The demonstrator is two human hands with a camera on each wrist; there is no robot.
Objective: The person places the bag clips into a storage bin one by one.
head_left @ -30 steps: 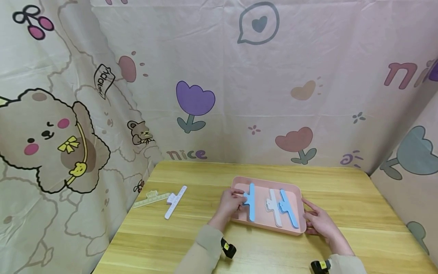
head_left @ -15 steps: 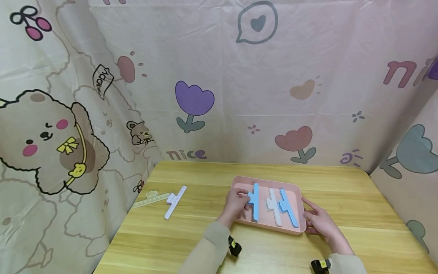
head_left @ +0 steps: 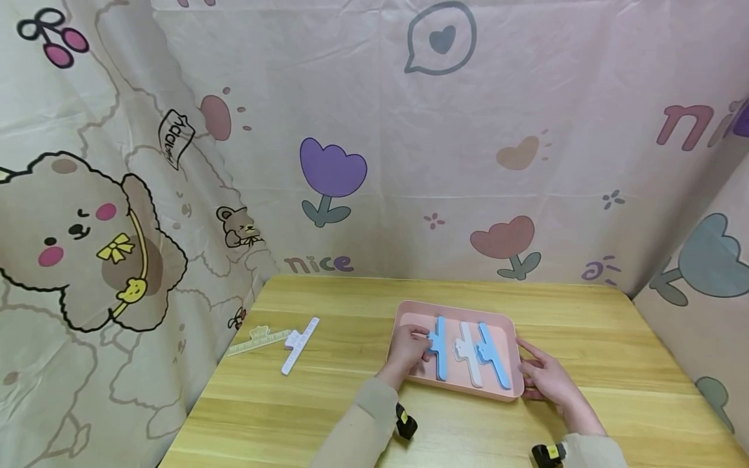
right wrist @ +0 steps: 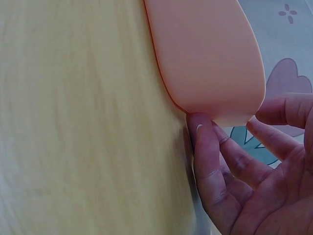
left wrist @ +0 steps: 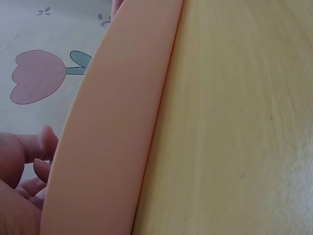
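Head view, lower right: left fingers (head_left: 420, 330) pinch leftmost blue clip (head_left: 441, 361) in pink tray (head_left: 452, 328), right fingers (head_left: 534, 351) loosely touch the tray's end; seemingly placing, next move wants gentle release.

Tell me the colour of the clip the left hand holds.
Light blue; the clip shows best in the head view.
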